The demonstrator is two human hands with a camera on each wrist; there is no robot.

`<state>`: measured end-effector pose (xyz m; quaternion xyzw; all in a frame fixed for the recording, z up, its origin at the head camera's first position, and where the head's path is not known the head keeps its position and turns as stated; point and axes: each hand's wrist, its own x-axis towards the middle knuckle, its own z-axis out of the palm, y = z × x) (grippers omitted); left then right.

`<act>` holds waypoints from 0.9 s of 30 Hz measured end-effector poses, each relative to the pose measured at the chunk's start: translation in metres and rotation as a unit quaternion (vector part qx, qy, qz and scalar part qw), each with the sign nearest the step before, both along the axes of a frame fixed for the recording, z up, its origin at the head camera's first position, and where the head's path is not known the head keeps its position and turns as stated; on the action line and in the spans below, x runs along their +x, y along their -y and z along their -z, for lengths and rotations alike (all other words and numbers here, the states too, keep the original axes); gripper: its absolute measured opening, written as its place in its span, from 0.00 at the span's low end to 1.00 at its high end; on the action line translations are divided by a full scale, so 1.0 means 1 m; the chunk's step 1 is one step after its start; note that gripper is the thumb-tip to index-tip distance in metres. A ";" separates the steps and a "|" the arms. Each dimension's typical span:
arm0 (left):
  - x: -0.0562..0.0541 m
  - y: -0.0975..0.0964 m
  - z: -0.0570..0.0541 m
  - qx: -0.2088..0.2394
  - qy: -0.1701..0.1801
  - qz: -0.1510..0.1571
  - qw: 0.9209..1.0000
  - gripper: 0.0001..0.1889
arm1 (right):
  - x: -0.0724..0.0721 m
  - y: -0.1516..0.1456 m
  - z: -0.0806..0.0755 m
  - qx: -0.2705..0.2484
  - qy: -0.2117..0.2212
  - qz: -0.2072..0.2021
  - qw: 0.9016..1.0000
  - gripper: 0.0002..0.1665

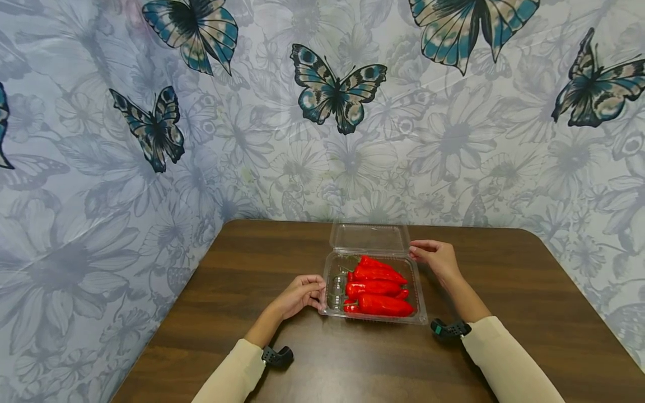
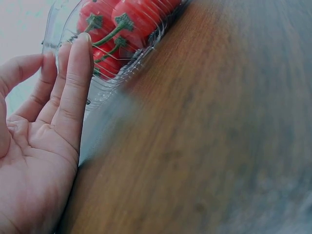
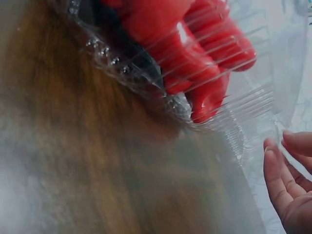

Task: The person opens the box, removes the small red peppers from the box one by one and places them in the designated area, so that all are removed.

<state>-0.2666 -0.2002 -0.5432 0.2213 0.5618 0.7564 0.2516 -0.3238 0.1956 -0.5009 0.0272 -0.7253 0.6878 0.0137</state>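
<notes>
A clear plastic clamshell box [image 1: 333,296] sits on the table with its hinged lid [image 1: 370,238] raised at the far side. Several red peppers [image 1: 375,287] lie crosswise in its base; their green stems [image 2: 111,36] point left. At the box's left edge my left hand [image 1: 298,296] holds the rim between thumb and fingers. My right hand [image 1: 437,260] pinches the lid's right edge near the hinge, its thumb and fingertips close together in the right wrist view. Ribbed clear walls of the box show in both wrist views.
The brown wooden table [image 1: 242,252] reaches back to a wall covering [image 1: 453,151] with flowers and butterflies. Dark bands [image 1: 277,357] are worn at both wrists, below cream sleeves [image 1: 509,358].
</notes>
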 end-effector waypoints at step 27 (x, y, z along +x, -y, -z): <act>-0.001 0.000 0.000 0.002 0.029 -0.032 0.999 0.07 | 0.056 0.018 -0.055 0.140 -0.137 0.019 0.981 0.15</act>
